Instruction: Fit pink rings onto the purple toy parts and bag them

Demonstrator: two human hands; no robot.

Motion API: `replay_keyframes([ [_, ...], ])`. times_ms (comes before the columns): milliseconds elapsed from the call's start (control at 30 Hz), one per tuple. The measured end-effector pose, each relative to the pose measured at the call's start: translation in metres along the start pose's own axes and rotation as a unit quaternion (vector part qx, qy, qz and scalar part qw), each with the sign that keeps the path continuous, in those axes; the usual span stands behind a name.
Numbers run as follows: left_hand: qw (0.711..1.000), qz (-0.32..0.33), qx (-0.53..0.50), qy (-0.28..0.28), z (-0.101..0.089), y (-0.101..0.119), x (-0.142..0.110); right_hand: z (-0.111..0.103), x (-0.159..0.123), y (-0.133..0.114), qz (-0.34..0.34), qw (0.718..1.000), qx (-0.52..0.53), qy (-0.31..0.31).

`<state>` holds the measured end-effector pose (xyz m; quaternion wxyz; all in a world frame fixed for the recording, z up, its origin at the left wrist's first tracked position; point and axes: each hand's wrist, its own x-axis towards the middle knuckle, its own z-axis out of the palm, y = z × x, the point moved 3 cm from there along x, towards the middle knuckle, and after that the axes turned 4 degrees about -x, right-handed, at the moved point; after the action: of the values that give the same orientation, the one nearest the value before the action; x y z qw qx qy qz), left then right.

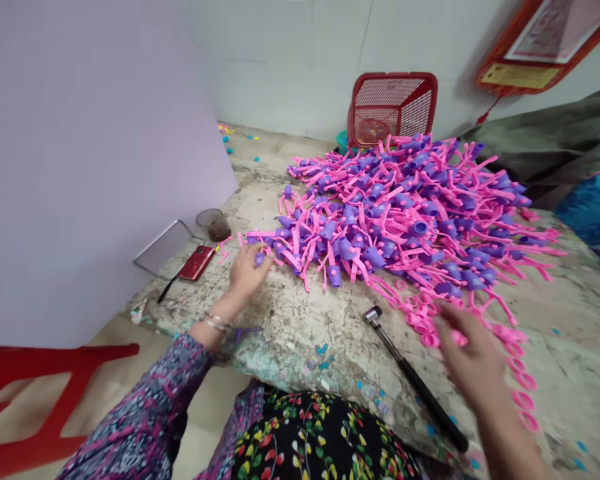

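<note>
My left hand is closed at the near left end of a large heap of purple and pink plastic toy parts. A small purple plastic part shows between its thumb and fingers. Over the loose pink plastic rings at the front of the heap is my right hand, smeared by motion. Its fingertips are at the rings, but whether they grip one cannot be made out. Between the hands lies a hammer with a black handle and a metal head.
A red plastic basket is tipped on its side behind the heap. On the left are a red phone, a small glass cup and a pale panel. More pink rings lie at right on the worn table.
</note>
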<state>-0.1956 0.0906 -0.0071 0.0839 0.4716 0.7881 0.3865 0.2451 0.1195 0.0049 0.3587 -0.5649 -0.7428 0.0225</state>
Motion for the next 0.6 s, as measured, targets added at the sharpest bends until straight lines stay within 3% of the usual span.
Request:
replay_keyframes([
  [100,0.999,-0.026,0.038,0.017,0.008,-0.014,0.054,0.022,-0.076,-0.050,-0.106,0.987,0.092,-0.083],
  [233,0.995,-0.069,0.064,-0.024,0.031,-0.017,0.080,0.036,-0.132,-0.047,-0.074,0.986,0.119,-0.089],
  [433,0.987,-0.133,0.072,-0.054,0.064,0.001,0.056,0.039,-0.137,-0.037,-0.037,0.983,0.150,-0.102],
  [600,0.984,-0.168,0.055,-0.033,0.075,0.012,0.016,0.040,-0.134,-0.043,-0.032,0.981,0.150,-0.117],
])
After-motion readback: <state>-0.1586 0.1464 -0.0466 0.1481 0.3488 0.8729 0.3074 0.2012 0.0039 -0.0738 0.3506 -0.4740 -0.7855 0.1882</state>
